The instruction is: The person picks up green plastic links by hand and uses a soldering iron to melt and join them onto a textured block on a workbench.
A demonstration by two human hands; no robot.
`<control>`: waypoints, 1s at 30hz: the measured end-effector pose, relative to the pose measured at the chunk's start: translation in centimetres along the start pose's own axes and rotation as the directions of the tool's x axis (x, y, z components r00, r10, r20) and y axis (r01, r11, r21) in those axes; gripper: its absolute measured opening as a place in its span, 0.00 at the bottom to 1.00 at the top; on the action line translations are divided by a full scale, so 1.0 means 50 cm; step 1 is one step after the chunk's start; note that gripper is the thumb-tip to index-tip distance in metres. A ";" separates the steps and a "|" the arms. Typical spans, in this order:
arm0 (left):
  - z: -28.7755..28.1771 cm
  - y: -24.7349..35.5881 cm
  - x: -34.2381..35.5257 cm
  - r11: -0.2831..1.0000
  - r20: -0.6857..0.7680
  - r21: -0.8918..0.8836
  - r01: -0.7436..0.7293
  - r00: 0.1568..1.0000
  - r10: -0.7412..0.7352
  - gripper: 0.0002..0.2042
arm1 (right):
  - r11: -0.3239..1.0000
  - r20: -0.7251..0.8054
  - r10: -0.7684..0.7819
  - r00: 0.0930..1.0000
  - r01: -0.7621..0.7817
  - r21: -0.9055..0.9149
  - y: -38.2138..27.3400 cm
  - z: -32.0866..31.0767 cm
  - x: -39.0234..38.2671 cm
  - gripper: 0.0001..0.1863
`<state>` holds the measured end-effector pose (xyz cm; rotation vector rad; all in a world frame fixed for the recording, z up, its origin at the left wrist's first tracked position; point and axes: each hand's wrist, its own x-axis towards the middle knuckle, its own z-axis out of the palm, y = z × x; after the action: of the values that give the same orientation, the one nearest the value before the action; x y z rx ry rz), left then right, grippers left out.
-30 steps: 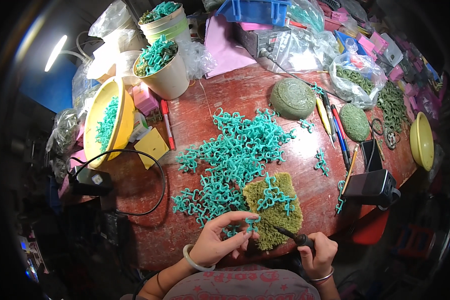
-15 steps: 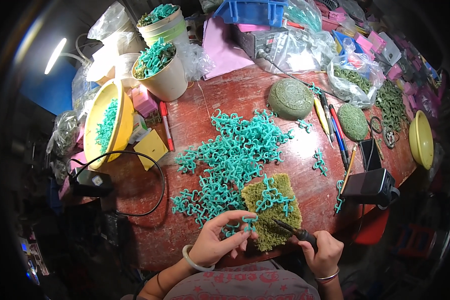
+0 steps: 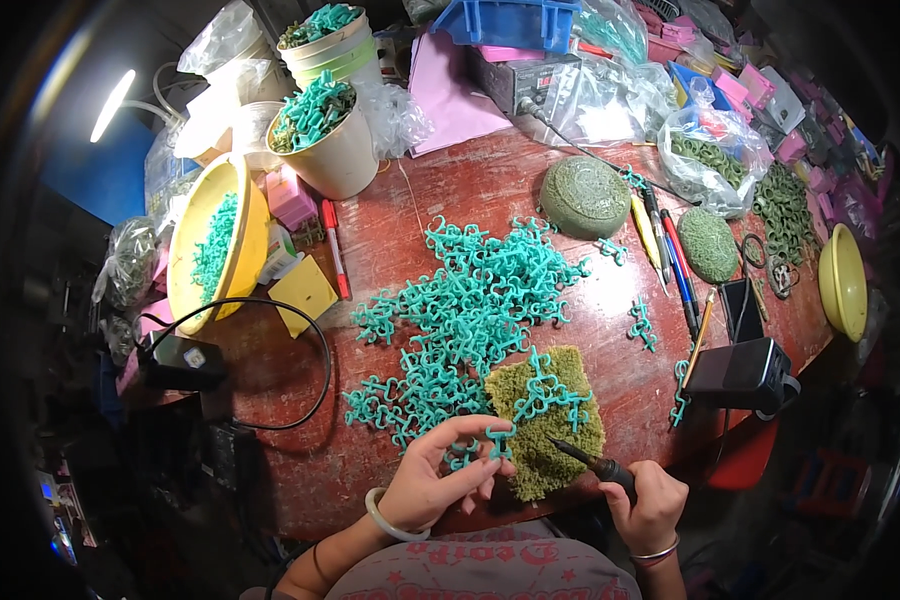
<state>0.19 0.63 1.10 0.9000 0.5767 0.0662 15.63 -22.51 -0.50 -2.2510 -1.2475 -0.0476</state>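
Between thumb and index finger, my left hand (image 3: 432, 478) pinches a small teal wax-like piece (image 3: 499, 441) with curled prongs. My right hand (image 3: 646, 504) is wrapped round the dark handle of a soldering iron (image 3: 606, 467). Its thin tip points left and hovers over or rests on a green-brown fibrous pad (image 3: 545, 474); which of the two I cannot tell. On the pad's upper part lie a few joined teal pieces (image 3: 540, 390). A large loose heap of the same teal pieces (image 3: 470, 310) spreads just beyond my left hand.
On the left stand a tilted yellow bowl (image 3: 253, 225), a teal-filled bucket (image 3: 345, 150) and a looping black cable (image 3: 327, 365). To the right are a round green stone-like block (image 3: 584, 197), several pens (image 3: 675, 255), a black box-shaped device (image 3: 735, 374) and a yellow basin (image 3: 843, 282).
Both hands keep nearly the same place and grip. The teal piece in my left hand looks very slightly turned.
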 end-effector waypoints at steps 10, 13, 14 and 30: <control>0.000 -0.004 -0.002 0.999 -0.012 -0.052 -0.002 1.000 0.002 0.20 | 0.999 0.054 0.025 0.998 -0.023 -0.039 -0.003 0.001 0.003 0.22; -0.005 -0.005 -0.001 0.999 0.008 -0.049 0.004 1.000 -0.004 0.21 | 1.000 0.026 0.009 1.000 -0.009 -0.018 0.000 0.002 0.000 0.22; -0.004 -0.005 -0.002 0.999 0.008 -0.050 0.004 1.000 -0.004 0.21 | 1.000 0.006 0.008 1.000 -0.008 -0.001 0.002 0.002 -0.002 0.22; -0.005 -0.007 0.000 1.000 -0.014 0.001 0.006 1.000 -0.006 0.22 | 1.000 -0.006 0.003 1.000 -0.003 -0.018 0.003 0.003 -0.003 0.23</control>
<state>0.01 0.57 0.73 0.8989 0.5930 0.0670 15.63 -22.61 -0.76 -2.2660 -1.2452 -0.0650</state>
